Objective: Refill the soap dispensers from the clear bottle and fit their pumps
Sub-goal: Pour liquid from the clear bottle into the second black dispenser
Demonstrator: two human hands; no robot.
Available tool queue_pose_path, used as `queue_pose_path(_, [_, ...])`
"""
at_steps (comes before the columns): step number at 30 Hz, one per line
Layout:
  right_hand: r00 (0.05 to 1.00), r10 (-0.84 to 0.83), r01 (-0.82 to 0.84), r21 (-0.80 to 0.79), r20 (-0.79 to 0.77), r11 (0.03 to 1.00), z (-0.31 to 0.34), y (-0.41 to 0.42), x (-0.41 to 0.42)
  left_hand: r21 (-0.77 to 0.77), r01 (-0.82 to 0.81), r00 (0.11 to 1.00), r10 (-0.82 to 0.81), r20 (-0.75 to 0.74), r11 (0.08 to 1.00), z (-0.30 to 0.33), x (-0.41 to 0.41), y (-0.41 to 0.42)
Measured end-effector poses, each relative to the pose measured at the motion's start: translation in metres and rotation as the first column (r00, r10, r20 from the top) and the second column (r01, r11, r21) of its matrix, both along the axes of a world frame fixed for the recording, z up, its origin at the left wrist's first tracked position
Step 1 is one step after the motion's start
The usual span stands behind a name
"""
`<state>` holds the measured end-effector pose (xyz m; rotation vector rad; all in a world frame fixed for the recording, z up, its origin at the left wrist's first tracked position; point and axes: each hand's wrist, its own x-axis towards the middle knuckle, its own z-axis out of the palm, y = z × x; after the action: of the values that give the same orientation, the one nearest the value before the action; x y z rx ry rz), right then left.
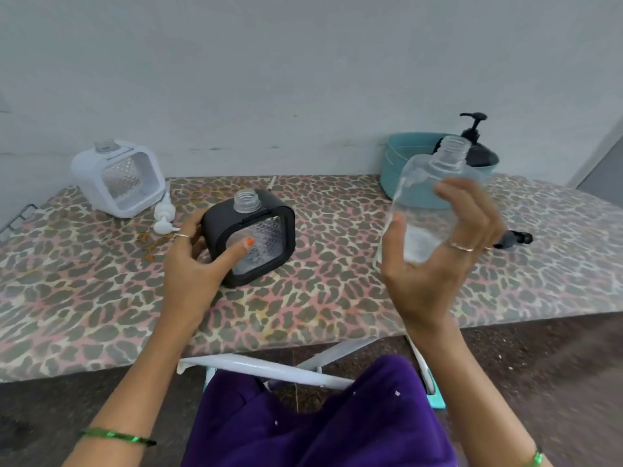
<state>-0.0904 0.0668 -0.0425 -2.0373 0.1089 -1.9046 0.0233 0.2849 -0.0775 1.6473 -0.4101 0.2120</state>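
Note:
A black square dispenser (269, 210) with an open threaded neck stands mid-table. My left hand (195, 261) grips its left side, thumb across the clear patterned front. My right hand (438, 264) holds the clear bottle (428, 200) lifted above the table, uncapped, mouth up and tilted slightly right, a little liquid at its bottom. A white square dispenser (97, 173) with an open neck stands at the back left. Its white pump (164, 217) lies beside it. A black pump (515, 238) lies on the table behind my right hand.
A teal tub (401, 156) at the back right holds a dark pump bottle (478, 146). The leopard-print board (303, 298) ends close in front of me; white metal legs show below its front edge. A grey wall stands right behind the board.

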Motion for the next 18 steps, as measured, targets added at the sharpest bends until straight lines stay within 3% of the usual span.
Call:
queue_pose_path(3, [0.995,-0.057,0.075,0.234,-0.082,0.969,-0.008,-0.022,-0.002,-0.015,0.036,0.999,-0.036,-0.024,0.999,-0.002,0.002,-0.001])
queue_pose_path(6, [0.969,0.182,-0.070,0.526,-0.165,0.848,-0.013,-0.038,-0.001,-0.040,0.050,0.998,-0.051,-0.039,0.998,-0.003,0.002,-0.001])
queue_pose_path(8, [0.928,0.329,-0.157,0.618,-0.175,0.770,-0.015,-0.048,0.000,-0.043,0.061,0.997,-0.063,-0.035,0.997,-0.002,0.002,-0.002])
queue_pose_path(11, [0.881,0.434,-0.201,0.680,-0.190,0.706,-0.019,-0.057,0.003,-0.057,0.068,0.997,-0.071,-0.044,0.996,-0.001,0.001,-0.003])
queue_pose_path(18, [0.858,0.467,-0.251,0.617,-0.216,0.746,-0.020,-0.065,0.011,-0.055,0.038,0.992,-0.045,-0.120,0.998,-0.006,0.003,-0.004])
